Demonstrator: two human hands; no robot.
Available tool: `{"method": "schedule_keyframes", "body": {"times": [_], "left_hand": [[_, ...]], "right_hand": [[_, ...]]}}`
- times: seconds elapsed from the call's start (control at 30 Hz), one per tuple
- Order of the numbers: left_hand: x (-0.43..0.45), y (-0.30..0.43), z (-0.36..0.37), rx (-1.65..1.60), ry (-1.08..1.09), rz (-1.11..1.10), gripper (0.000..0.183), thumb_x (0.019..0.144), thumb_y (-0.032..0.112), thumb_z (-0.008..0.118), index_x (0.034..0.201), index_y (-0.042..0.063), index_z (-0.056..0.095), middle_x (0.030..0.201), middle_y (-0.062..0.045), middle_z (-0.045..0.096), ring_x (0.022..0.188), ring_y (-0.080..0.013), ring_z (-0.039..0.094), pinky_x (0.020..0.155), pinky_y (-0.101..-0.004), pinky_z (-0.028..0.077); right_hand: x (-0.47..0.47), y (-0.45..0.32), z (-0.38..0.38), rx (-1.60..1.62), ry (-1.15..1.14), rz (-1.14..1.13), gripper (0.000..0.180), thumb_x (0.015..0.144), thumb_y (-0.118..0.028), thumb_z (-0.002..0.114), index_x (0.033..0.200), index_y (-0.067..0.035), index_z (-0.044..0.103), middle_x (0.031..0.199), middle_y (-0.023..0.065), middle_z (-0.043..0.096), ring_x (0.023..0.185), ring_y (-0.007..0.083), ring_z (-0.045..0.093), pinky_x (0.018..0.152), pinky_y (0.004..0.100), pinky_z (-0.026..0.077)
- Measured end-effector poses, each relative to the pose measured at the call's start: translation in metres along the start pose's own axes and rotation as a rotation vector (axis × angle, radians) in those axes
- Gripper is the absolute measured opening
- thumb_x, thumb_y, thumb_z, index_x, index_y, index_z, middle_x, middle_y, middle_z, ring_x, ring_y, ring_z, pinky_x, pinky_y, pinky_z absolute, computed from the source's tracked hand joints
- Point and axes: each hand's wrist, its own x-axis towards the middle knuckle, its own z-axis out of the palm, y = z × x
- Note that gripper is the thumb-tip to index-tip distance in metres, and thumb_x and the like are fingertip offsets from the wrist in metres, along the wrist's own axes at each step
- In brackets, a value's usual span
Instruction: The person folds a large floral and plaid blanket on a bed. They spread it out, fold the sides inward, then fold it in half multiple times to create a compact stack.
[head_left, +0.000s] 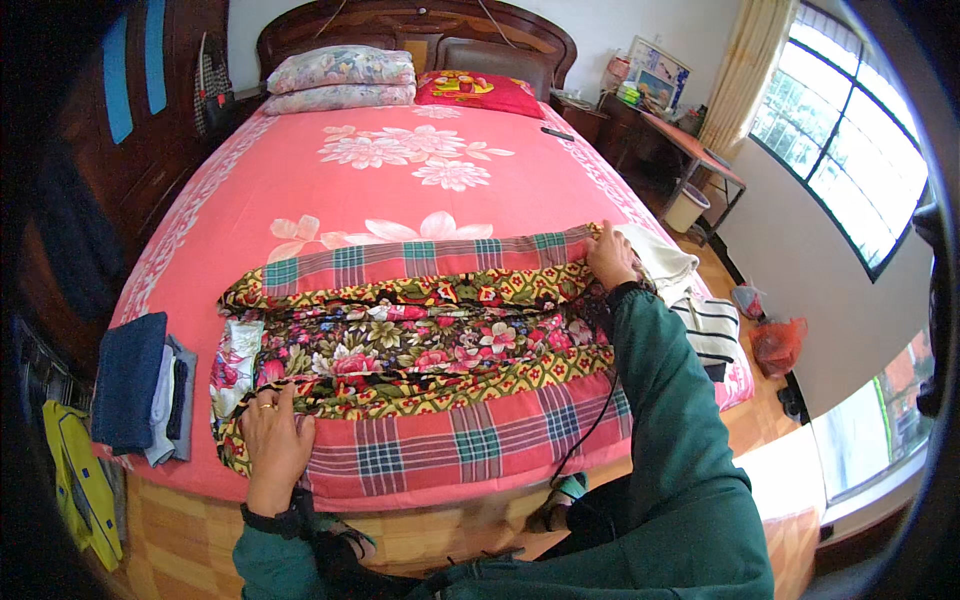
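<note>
A folded quilt (420, 330) lies near the foot of the bed, its long sides turned inward over a dark floral middle. The turned sides show pink plaid and yellow patterned cloth. My left hand (277, 442), with a ring on one finger, lies over the near left corner of the fold, thumb spread; its grip underneath is hidden. At the far right corner, my right hand (613, 255) has its fingers curled on the folded edge. A thin black cord (589, 442) hangs across the quilt's near right side.
Folded dark blue clothes (129, 382) lie at the bed's left edge. White garments (660, 259) and a striped one (709, 330) lie at right. Pillows (341, 71) and a red cushion (480, 91) are by the headboard. A remote (557, 134) lies on the pink bedsheet (285, 180).
</note>
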Motion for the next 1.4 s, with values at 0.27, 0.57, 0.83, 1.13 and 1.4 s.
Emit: {"method": "schedule_keyframes", "body": {"times": [0.27,0.57,0.83,1.13,1.4], "left_hand": [[-0.003,0.004,-0.005,-0.013,-0.018,-0.014,0.054,0.082,0.021,0.071,0.130,0.000,0.056,0.114,-0.020,0.053,0.111,-0.0372,0.049,0.098,-0.0481,0.038],[0.000,0.006,-0.005,0.019,-0.033,-0.002,0.056,0.082,0.020,0.071,0.132,0.000,0.054,0.116,-0.020,0.053,0.113,-0.0372,0.048,0.098,-0.0482,0.037],[0.001,0.007,-0.007,0.041,-0.033,-0.004,0.056,0.083,0.021,0.069,0.133,0.000,0.054,0.116,-0.020,0.053,0.112,-0.0369,0.049,0.096,-0.0480,0.038],[-0.002,0.002,-0.004,0.036,-0.031,0.017,0.054,0.085,0.021,0.068,0.133,0.001,0.054,0.118,-0.020,0.053,0.112,-0.0370,0.049,0.096,-0.0476,0.039],[-0.005,-0.003,0.002,0.028,-0.002,0.019,0.052,0.085,0.021,0.068,0.132,0.002,0.055,0.118,-0.020,0.054,0.112,-0.0368,0.050,0.097,-0.0486,0.039]], "right_hand": [[0.057,0.022,0.040,0.047,-0.121,0.023,0.063,0.099,-0.046,0.048,0.152,-0.019,0.027,0.130,0.0225,0.058,0.120,0.0464,0.053,0.100,0.0610,0.037],[0.075,0.034,0.028,0.083,-0.142,0.161,0.038,0.090,-0.038,0.064,0.116,-0.011,0.067,0.123,0.0178,0.066,0.121,0.0370,0.058,0.100,0.0472,0.046],[0.058,0.020,0.026,-0.066,0.018,0.120,0.051,0.093,-0.044,0.060,0.134,-0.014,0.053,0.128,0.0185,0.060,0.122,0.0401,0.054,0.098,0.0529,0.042],[-0.017,0.025,-0.003,-0.457,-0.199,-0.653,0.067,0.096,-0.053,0.050,0.150,-0.016,0.036,0.155,0.0233,0.031,0.145,0.0441,0.024,0.117,0.0562,0.023],[-0.121,-0.005,-0.059,-0.036,-0.134,-0.910,0.066,0.085,-0.031,0.069,0.143,-0.011,0.044,0.144,0.0233,0.042,0.134,0.0452,0.039,0.109,0.0552,0.035]]}}
